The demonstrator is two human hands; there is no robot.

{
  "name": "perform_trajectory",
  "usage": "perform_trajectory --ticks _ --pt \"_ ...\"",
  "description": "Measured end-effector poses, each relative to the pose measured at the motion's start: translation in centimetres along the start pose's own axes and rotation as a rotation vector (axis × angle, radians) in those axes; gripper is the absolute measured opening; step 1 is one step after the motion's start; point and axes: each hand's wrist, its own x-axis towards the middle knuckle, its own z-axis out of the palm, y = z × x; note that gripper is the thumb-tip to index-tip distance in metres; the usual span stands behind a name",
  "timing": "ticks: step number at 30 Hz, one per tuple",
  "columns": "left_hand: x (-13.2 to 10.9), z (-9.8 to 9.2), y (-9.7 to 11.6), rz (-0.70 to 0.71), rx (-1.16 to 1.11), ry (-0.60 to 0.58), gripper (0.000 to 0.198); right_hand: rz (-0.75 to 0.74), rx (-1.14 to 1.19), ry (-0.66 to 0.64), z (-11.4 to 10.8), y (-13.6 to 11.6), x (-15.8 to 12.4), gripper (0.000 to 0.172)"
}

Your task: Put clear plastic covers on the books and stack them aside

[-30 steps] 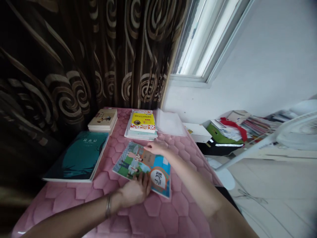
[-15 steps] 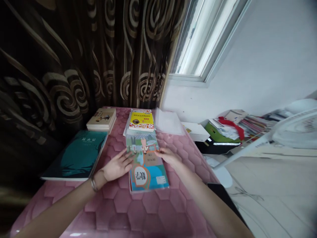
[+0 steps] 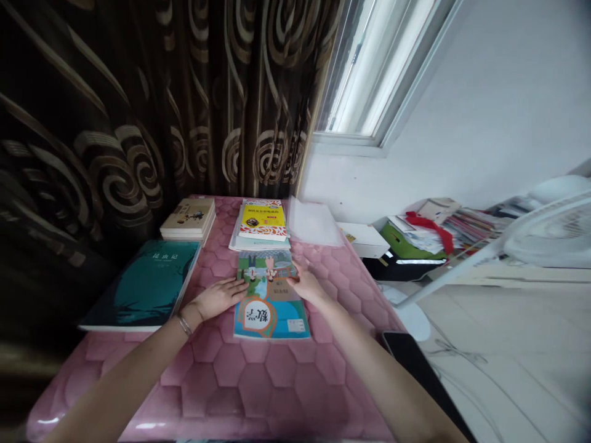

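A math textbook [image 3: 272, 314] with a blue, green and brown cover lies on the pink table, its printed title upside down to me. My left hand [image 3: 224, 296] rests at its left edge, fingers stretched out and their tips on the cover. At the right edge my right hand [image 3: 307, 284] grips the book, thumb on the cover and fingers along the side. Just beyond the textbook is a pile of books topped by a yellow and white book [image 3: 264, 220]. Left of my left hand lies a large dark teal book [image 3: 148, 286].
Small tan books [image 3: 189, 218] are stacked at the back left. Translucent sheets [image 3: 316, 223] lie at the back right of the pink padded table cover [image 3: 231, 394]. Beyond the right edge are a white box [image 3: 364, 241], a green bin [image 3: 406, 243] and a white fan [image 3: 549, 234].
The textbook has shifted slightly away from me and straightened, now flat just below the pile of books. Both hands stayed at its sides and moved with it.
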Motion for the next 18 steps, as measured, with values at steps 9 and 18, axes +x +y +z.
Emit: perform_trajectory --ticks 9,18 --pt "-0.3 -1.5 4.7 -0.341 -0.122 -0.017 0.052 -0.114 -0.117 0.167 0.1 0.6 -3.1 0.029" --pt "0.1 -2.6 12.7 -0.359 -0.346 0.114 0.040 -0.511 -0.062 0.118 1.7 -4.3 -12.4 0.017"
